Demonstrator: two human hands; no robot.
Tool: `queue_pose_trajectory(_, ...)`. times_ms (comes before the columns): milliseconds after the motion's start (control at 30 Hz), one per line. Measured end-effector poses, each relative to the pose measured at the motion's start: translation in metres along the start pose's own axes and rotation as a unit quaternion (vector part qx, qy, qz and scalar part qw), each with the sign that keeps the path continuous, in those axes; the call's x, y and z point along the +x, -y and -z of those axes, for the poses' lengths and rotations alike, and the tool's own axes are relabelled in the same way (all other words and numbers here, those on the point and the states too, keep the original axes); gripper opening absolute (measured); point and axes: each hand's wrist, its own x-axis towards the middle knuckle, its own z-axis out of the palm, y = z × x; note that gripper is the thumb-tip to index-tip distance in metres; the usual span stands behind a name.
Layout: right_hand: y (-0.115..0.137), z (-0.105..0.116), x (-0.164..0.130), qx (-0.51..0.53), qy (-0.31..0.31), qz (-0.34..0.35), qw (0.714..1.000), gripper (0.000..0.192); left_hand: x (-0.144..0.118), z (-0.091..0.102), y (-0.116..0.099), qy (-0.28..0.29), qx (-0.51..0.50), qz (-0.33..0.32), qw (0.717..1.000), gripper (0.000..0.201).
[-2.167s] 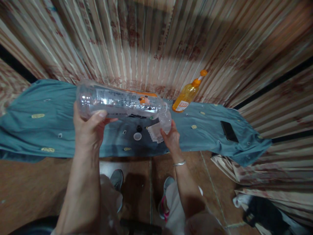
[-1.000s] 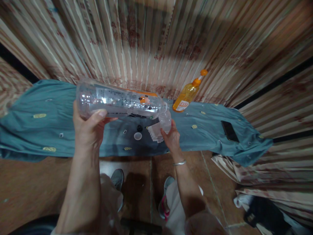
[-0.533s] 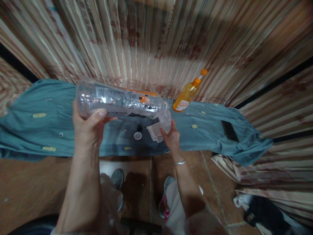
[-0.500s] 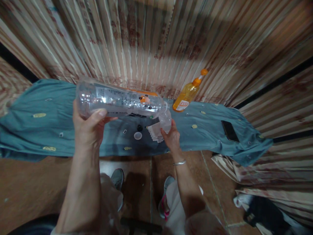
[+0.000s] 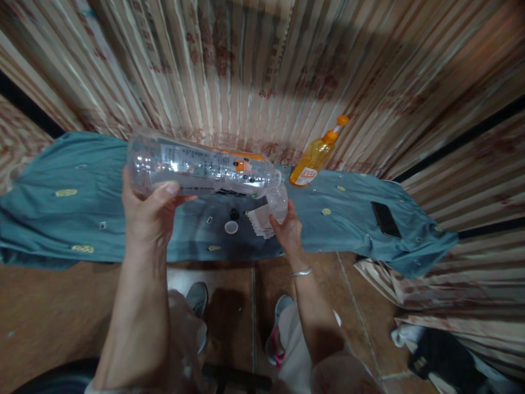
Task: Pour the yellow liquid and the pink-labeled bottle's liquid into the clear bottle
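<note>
My left hand (image 5: 150, 216) grips the base end of a large clear plastic bottle (image 5: 200, 169), held almost level with its open mouth pointing right. That mouth sits over a small clear cup (image 5: 278, 203), which my right hand (image 5: 289, 232) holds from below. Both are above a teal cloth (image 5: 74, 213) with small gold motifs. A white cap (image 5: 231, 226) and a small dark cap (image 5: 233, 214) lie on the cloth under the bottle, next to a white paper piece (image 5: 259, 221).
An orange bottle with an orange nozzle (image 5: 315, 156) stands at the back of the cloth, right of centre. A black phone (image 5: 384, 219) lies on the cloth's right end. Striped curtains hang behind. Dark items lie on the tiled floor at bottom right (image 5: 443, 358).
</note>
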Motion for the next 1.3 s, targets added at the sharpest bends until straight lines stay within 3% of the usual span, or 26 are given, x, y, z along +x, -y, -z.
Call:
queue_pose_trajectory(467, 0.0020, 0.0026, 0.0005, 0.008, 0.018, -0.011, 1.000, 0.068, -0.0013, -0.0050, -0.0038, -0.007, -0.001, 0.008, 1.000, 0.056)
queue_pose_trajectory(1300, -0.0019, -0.0026, -0.0002, 0.003, -0.004, 0.006, 1.000, 0.065, -0.0008, -0.0033, -0.0028, 0.006, 0.003, -0.008, 1.000, 0.058)
